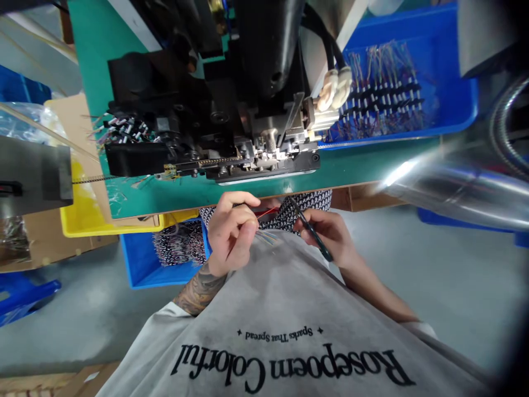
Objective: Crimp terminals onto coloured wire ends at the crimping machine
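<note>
My left hand (pixel 233 231) is closed, thumb against fingers, on a small bundle of thin wires (pixel 268 237). A red wire sticks out to the right of the fingertips, while pale and bluish ends fan out below them. In my right hand (pixel 328 234) are dark tweezers (pixel 308 225), slanted with the slim tip up and left, short of the wires. Both hands are above my lap, just in front of the bench edge. Beyond them stands a black crimping machine (pixel 268 160) with its lit metal head low over the bench.
A green bench top (pixel 355 168) carries the machine. Wired connectors fill part of a blue bin (pixel 450 110) at right; another blue bin (pixel 140 259) below left holds more. A yellow tray (pixel 82 204) sits at left. A shiny metal lamp (pixel 450 184) juts in from the right.
</note>
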Motion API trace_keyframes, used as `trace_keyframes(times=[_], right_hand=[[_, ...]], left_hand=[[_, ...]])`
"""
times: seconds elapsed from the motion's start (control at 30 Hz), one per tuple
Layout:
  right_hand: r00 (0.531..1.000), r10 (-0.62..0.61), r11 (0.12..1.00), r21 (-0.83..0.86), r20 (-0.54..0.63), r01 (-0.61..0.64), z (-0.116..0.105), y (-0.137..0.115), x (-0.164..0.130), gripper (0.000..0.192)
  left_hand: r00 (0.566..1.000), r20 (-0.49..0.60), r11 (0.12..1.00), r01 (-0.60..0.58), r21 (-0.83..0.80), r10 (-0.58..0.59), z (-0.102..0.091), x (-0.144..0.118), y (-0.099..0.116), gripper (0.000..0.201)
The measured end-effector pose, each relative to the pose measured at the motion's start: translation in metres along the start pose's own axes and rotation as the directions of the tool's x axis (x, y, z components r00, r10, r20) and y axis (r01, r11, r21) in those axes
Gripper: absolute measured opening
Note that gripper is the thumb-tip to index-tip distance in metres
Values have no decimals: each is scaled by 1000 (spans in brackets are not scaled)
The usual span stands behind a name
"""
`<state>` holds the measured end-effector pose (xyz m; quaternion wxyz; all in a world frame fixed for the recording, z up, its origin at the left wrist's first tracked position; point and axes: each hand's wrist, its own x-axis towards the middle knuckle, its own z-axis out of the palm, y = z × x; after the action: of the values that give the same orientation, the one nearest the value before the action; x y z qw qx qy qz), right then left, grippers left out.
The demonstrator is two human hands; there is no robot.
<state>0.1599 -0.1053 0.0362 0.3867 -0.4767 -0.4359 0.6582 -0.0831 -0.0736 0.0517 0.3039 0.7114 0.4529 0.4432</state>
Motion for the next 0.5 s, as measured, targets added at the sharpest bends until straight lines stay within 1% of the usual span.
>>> trace_keyframes(times=[0.1,0.2,0.27,0.3,0.33,0.37,0.4,0.43,0.47,0.5], right_hand=[[999,-40,998,-55,5,41,8,2,-3,28],[997,-55,993,-105,47,60,12,2,-4,25],[993,-75,979,-183,89,91,4,0,-4,22],[989,-87,960,-255,119,115,-4,-2,-4,19],[985,-94,925,-352,144,140,-15,-4,-4,17],[983,-97,868,-470,153,159,-29,-6,-4,15],[986,-108,788,-593,130,164,-44,-9,-5,14],[990,-129,690,-711,60,133,-60,-11,-5,15],[981,-189,595,-800,-47,76,-76,-13,-5,18],[956,-251,532,-847,-155,3,-92,-15,-4,19]], left_hand=[[997,-80,999,-16,-35,13,4,-2,1,31],[992,-125,997,-23,-71,14,8,-2,4,30],[991,-136,995,-6,-104,-8,8,-2,5,29],[991,-130,992,12,-126,-29,8,-2,5,29],[992,-116,987,39,-153,-58,7,-2,5,28],[991,-92,980,77,-185,-95,7,-3,4,27],[988,-63,967,123,-224,-140,6,-3,4,24],[981,-31,946,175,-271,-190,6,-4,3,21],[970,3,917,232,-324,-244,5,-4,1,18],[953,37,879,291,-378,-299,6,-5,0,15]])
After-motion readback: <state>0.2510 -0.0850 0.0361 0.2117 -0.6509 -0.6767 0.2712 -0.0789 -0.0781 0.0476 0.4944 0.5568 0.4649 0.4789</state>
